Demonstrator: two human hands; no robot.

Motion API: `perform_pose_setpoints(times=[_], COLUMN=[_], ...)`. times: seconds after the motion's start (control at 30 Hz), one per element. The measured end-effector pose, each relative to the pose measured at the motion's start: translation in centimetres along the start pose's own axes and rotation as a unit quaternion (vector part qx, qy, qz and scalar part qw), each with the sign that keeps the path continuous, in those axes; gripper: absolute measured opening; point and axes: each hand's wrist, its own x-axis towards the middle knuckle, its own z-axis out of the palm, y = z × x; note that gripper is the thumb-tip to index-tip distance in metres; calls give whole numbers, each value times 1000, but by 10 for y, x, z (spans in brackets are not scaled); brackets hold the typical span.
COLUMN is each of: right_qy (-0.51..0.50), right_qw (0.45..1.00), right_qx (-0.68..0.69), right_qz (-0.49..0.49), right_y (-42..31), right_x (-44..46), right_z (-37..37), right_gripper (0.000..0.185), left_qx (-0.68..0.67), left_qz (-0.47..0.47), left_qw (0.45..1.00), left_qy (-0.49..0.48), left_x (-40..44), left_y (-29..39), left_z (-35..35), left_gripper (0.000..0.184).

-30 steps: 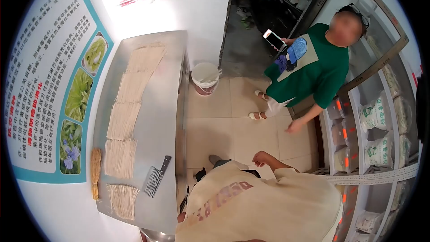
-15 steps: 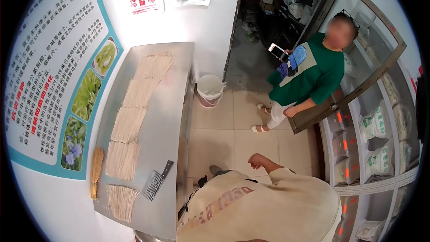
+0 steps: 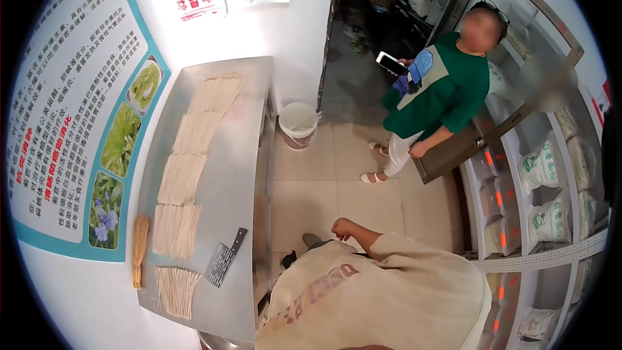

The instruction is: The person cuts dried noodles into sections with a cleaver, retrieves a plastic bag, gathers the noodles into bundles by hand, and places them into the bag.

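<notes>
Noodles [image 3: 176,230] lie flat on the bench [image 3: 228,168], beside a big knife [image 3: 221,264]. The right hand [image 3: 345,229] is away from them; I can't tell if its grip is spread.

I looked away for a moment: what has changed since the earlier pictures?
The right hand has moved left, towards the table. The other person's free hand, outstretched before, has drawn in. Unchanged: cleaver, noodles, straw brush; phone still held.

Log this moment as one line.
right hand: nothing seen in it | left hand: not visible | table: noodles, cleaver, brush by edge | other person: holding phone
</notes>
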Motion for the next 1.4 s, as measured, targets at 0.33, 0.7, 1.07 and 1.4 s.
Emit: perform_pose_setpoints(times=[0.33, 0.7, 1.07, 1.4], right_qy=[6, 15, -37, -101], right_qw=[997, 998, 999, 988], right_qx=[2, 11, -33, -115], right_qz=[71, 55, -14, -14], right_y=[48, 27, 0, -49], right_x=[13, -3, -2, 7], right_z=[-10, -12, -35, -51], right_gripper=[25, 22, 22, 22], left_qx=[8, 3, -7, 38], left_qz=[-3, -4, 5, 61], left_qw=[1000, 1000, 999, 996], left_qy=[-11, -22, -49, 44], left_x=[3, -1, -50, -128], left_y=[1, -18, -99, -108], left_z=[-4, -4, 47, 158], left_gripper=[16, 13, 13, 12])
